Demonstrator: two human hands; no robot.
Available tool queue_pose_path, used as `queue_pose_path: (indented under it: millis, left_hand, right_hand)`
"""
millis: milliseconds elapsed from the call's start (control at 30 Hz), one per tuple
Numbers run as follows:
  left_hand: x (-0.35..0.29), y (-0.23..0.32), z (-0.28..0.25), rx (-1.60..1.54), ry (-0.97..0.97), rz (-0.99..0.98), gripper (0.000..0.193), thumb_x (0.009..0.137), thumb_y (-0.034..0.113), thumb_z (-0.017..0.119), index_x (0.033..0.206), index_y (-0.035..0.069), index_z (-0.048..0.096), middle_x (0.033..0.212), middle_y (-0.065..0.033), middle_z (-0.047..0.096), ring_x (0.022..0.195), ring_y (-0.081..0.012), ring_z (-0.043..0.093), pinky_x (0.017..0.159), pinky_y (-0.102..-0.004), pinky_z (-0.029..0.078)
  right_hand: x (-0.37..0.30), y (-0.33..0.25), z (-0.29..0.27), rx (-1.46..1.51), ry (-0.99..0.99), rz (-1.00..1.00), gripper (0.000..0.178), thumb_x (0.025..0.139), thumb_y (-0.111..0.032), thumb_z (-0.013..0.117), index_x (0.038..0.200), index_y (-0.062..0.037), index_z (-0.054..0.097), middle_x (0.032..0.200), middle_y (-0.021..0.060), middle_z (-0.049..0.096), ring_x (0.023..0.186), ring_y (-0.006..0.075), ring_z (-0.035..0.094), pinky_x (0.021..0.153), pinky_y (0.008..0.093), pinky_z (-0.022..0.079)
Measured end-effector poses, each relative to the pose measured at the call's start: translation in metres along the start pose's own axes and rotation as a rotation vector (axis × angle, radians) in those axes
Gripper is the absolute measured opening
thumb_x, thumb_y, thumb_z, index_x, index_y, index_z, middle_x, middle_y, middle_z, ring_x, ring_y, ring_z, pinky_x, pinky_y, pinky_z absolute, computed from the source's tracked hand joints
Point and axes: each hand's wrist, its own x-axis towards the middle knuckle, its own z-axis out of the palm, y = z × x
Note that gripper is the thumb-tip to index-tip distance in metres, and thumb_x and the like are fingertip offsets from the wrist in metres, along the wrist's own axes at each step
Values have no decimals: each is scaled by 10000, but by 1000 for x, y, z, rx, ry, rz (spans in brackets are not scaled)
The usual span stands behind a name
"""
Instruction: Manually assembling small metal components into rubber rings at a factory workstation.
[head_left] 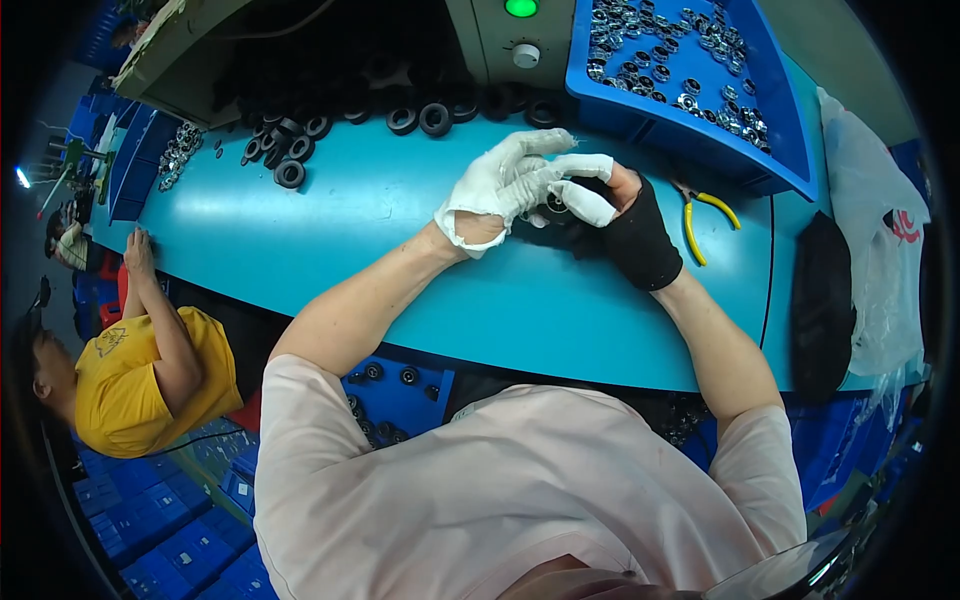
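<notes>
Above the turquoise bench [480, 300] my hands meet around a small dark wheel [557, 204] with a shiny centre, mostly hidden by the fingers. My left hand [505, 190], in a white glove with a hole near the wrist, pinches it from the left. From the other side my right hand [635, 225], in a black fingerless glove with white-covered fingertips, closes on it too. To the right of that hand lie pliers with yellow handles [692, 228]. Black rubber rings [435, 120] are spread along the far side of the bench.
A blue bin of chrome hubs [690, 150] stands far right, beside a machine with a green lamp [521, 8]. A black cloth item [823, 310] and a plastic bag [880, 230] lie rightmost. A blue tray [410, 405] sits below the bench edge. A person in yellow [160, 375] sits at left.
</notes>
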Motion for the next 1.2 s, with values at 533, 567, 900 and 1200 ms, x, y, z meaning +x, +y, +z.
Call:
queue_pose_path:
  millis: [533, 567, 900, 1200]
  left_hand:
    - [3, 2, -6, 5, 98, -84, 457, 937, 322, 510, 1259, 3, 456, 1139, -119, 543, 902, -169, 588, 688, -278, 523]
    - [3, 2, -8, 11, 85, -84, 457, 934, 322, 516, 1255, 3, 460, 1130, -114, 551, 892, -167, 590, 694, -274, 523]
    - [0, 0, -1, 68, 109, 9, 390, 869, 101, 617, 1226, -7, 506, 1087, -102, 590, 913, -142, 576, 744, -262, 497]
    - [0, 4, -9, 211, 40, -7, 364, 879, 118, 604, 1214, -6, 536, 1144, -109, 588, 984, -162, 571, 814, -277, 485]
  right_hand:
    - [0, -2, 7, 147, 92, 117, 290, 874, -114, 593, 1158, -58, 566, 909, 54, 632, 679, 117, 620, 567, 251, 518]
    - [1, 1, 6, 80, 102, 53, 300, 866, -109, 602, 1158, -53, 566, 935, 56, 633, 738, 120, 621, 632, 249, 518]
    - [5, 17, 5, -4, 181, -184, 389, 833, -101, 646, 1198, -31, 530, 1024, 62, 628, 920, 123, 593, 823, 243, 475]
    - [4, 4, -1, 90, 112, 59, 184, 884, -146, 595, 1018, -23, 619, 858, 64, 641, 704, 124, 635, 560, 260, 542]
